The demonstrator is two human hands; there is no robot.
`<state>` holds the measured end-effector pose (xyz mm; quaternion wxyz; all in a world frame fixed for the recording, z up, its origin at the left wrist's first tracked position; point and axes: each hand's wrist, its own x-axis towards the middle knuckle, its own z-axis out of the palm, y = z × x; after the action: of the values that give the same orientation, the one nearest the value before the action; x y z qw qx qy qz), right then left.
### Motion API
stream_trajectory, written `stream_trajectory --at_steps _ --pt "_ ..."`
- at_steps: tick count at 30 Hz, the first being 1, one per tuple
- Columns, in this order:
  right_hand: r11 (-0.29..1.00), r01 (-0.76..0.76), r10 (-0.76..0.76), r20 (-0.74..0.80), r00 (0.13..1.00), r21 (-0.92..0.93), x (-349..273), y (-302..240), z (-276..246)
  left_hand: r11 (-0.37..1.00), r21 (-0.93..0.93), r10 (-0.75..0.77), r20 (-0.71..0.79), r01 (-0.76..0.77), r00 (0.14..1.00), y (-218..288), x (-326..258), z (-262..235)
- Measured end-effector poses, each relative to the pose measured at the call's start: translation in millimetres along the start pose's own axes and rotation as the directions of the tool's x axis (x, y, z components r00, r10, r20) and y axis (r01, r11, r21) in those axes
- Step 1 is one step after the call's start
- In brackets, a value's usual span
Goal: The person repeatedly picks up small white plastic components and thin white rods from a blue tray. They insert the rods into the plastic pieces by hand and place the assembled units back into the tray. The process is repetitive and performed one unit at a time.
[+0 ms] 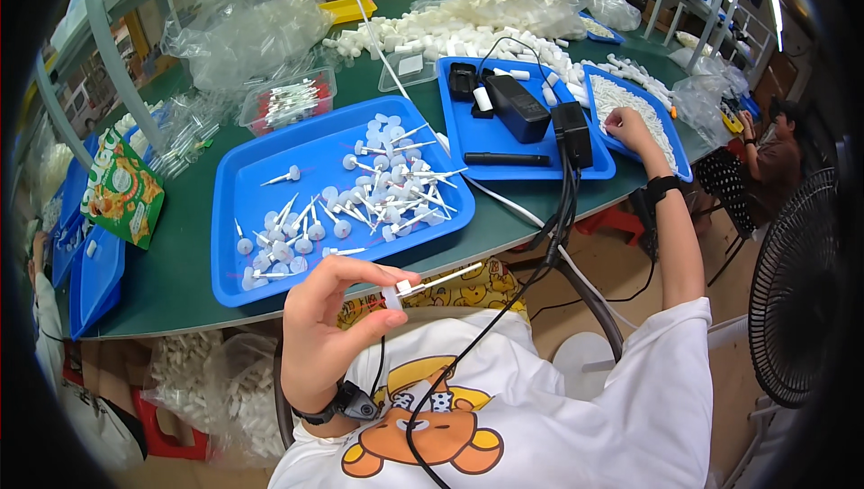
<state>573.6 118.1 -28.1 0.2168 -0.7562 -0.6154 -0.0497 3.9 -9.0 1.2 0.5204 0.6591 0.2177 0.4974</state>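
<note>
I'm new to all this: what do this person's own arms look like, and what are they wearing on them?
The left grip and right grip are both ungloved. The left wrist has a black strap with a small dark device; the right wrist has a black wristband. A loose white short sleeve covers the right upper arm.

The wide fisheye view looks from the person's head, upright, steeply down and forward, with the person's white shirt point(558, 390) low in the frame and the green table point(190, 237) spreading across its upper half. The left hand point(328, 314), just below centre, is near the lens, while the right hand point(633, 129) lies farther off at upper right. Straight edges bow toward the dark, rounded rim.
</note>
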Motion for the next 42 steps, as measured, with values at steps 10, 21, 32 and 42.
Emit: stream_trajectory --at_steps 10,21,32,42 --pt "0.949 0.037 -0.05 -0.031 0.998 -0.313 8.7 18.4 10.8 0.993 -0.117 0.03 -0.006 -0.03 1.0 1.5 -1.9 -2.7" --pt "0.931 0.056 -0.185 -0.336 0.923 -0.36 -30.0 -31.2 -26.5 0.966 -0.244 0.088 -0.015 -0.089 0.996 8.0 -3.2 -1.1" --pt "0.734 0.477 -0.463 -0.158 0.872 0.483 -185.4 -302.0 -83.3 0.964 -0.252 0.062 -0.097 -0.084 0.993 4.5 -6.4 -2.2" --pt "0.535 0.716 -0.609 -0.382 0.695 0.449 -211.1 -327.1 -78.7 0.929 -0.213 0.285 -0.106 -0.302 0.953 0.2 -5.1 -3.8"
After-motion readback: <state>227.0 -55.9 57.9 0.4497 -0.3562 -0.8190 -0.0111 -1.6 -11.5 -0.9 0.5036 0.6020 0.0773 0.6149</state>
